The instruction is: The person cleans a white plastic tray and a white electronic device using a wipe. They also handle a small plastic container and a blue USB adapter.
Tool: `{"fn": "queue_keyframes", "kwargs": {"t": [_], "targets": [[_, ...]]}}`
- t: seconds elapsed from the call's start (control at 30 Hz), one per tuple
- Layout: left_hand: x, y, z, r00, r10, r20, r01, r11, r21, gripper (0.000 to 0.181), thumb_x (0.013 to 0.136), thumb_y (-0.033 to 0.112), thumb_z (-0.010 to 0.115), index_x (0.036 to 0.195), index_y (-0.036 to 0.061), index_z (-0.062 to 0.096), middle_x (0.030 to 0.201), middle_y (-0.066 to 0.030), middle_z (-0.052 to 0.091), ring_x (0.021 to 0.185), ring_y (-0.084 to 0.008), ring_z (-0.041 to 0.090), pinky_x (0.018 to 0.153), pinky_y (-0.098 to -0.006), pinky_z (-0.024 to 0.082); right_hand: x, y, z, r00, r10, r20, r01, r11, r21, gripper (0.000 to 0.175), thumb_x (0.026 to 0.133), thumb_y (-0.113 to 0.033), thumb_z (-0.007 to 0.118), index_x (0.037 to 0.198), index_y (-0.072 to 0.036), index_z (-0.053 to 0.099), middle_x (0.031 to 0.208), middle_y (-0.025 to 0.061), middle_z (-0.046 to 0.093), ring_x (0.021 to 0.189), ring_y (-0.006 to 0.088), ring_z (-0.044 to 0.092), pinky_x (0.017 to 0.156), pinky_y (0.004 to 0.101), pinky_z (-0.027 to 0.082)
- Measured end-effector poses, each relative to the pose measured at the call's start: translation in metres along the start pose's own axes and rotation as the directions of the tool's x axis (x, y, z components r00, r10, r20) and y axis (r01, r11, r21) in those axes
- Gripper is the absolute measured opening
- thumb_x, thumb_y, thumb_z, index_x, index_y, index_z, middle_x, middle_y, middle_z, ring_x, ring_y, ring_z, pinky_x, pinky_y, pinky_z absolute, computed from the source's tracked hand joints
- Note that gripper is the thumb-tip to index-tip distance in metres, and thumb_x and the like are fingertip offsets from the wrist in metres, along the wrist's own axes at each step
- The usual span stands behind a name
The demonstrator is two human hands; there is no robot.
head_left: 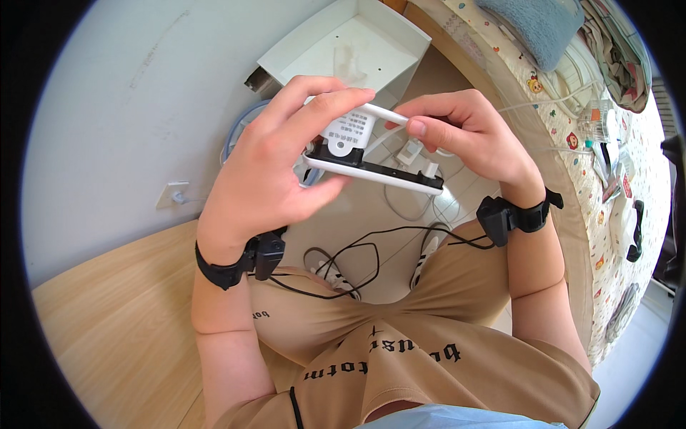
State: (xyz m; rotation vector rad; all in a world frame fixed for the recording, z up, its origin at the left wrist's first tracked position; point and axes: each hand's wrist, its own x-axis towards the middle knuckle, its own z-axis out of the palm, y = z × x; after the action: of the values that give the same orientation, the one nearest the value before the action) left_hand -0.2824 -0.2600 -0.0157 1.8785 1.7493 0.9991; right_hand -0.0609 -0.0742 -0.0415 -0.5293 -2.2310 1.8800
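Observation:
My left hand (262,161) grips a white-cased device with a black inner face (399,174), possibly a power strip, with the thumb beneath and the fingers over the top. A white power adapter (345,131) bearing printed writing stands up from one end of the black face. Near the other end sits a small white plug-like piece (430,170). My right hand (463,128) pinches the end of a narrow white piece (385,112) between thumb and fingers. The left fingertips touch its other end. Behind the device hangs or lies another white connector (410,152), partly hidden.
A white open drawer-like box (305,59) stands beyond my hands. To the left are a wooden surface (123,284) and a wall outlet (174,194) with a plug. A bed (584,300) with small items lies right. A black cable (378,257) crosses my lap; pale cables lie below.

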Motion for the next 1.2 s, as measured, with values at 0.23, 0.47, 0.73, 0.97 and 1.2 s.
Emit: {"fn": "queue_keyframes", "kwargs": {"t": [0.23,0.47,0.73,0.97,1.2], "targets": [[-0.002,-0.009,0.004,1.0,0.018,0.019,-0.02,0.993,0.112,0.062,0.066,0.004,0.088,0.126,0.012,0.074,0.118,-0.005,0.066,0.088,-0.0204,0.064,0.07,-0.0332,0.053,0.002,-0.002,0.005,0.93,-0.321,-0.177,0.24,0.898,-0.369,0.024,0.097,-0.021,0.084,0.105,0.001,0.08,0.086,-0.0025,0.068,0.067,0.0035,0.05,0.058,0.0247,0.038],[-0.001,-0.011,0.003,0.998,-0.055,0.014,0.051,0.976,0.21,0.055,0.067,0.011,0.089,0.119,0.0088,0.074,0.111,-0.0052,0.068,0.089,-0.0205,0.067,0.07,-0.0328,0.056,-0.003,-0.011,0.016,0.981,0.005,-0.193,0.018,0.993,0.118,0.019,0.1,-0.008,0.075,0.117,0.0,0.075,0.095,0.0002,0.073,0.062,0.0006,0.055,0.055,0.02,0.04],[0.005,-0.01,0.003,0.966,-0.104,-0.235,0.139,0.98,0.139,0.054,0.066,0.016,0.093,0.116,0.0048,0.075,0.101,-0.0053,0.071,0.077,-0.0177,0.068,0.065,-0.0312,0.058,-0.022,-0.033,0.05,0.997,0.002,-0.075,0.028,0.919,0.393,0.017,0.107,0.0,0.066,0.114,-0.004,0.051,0.097,0.0111,0.074,0.059,0.0062,0.06,0.051,0.0198,0.045],[0.006,-0.024,0.002,0.888,-0.342,-0.307,0.279,0.932,-0.23,0.06,0.071,0.016,0.096,0.122,-0.0016,0.071,0.096,-0.0072,0.078,0.078,-0.0108,0.072,0.071,-0.0278,0.06,-0.016,-0.028,0.053,0.944,0.163,0.288,-0.28,0.859,0.429,0.02,0.113,-0.015,0.064,0.115,-0.008,0.045,0.077,0.006,0.073,0.057,0.0087,0.064,0.049,0.0239,0.047],[0.0,-0.028,-0.006,0.959,-0.261,-0.107,0.149,0.789,-0.596,0.069,0.066,0.012,0.094,0.129,-0.0027,0.069,0.109,-0.0077,0.078,0.095,-0.0121,0.073,0.084,-0.0276,0.06,-0.006,-0.01,0.042,0.86,0.161,0.484,-0.249,0.961,0.123,0.023,0.114,-0.023,0.056,0.109,-0.003,0.066,0.072,0.003,0.072,0.06,0.0103,0.065,0.058,0.0295,0.052]]}}
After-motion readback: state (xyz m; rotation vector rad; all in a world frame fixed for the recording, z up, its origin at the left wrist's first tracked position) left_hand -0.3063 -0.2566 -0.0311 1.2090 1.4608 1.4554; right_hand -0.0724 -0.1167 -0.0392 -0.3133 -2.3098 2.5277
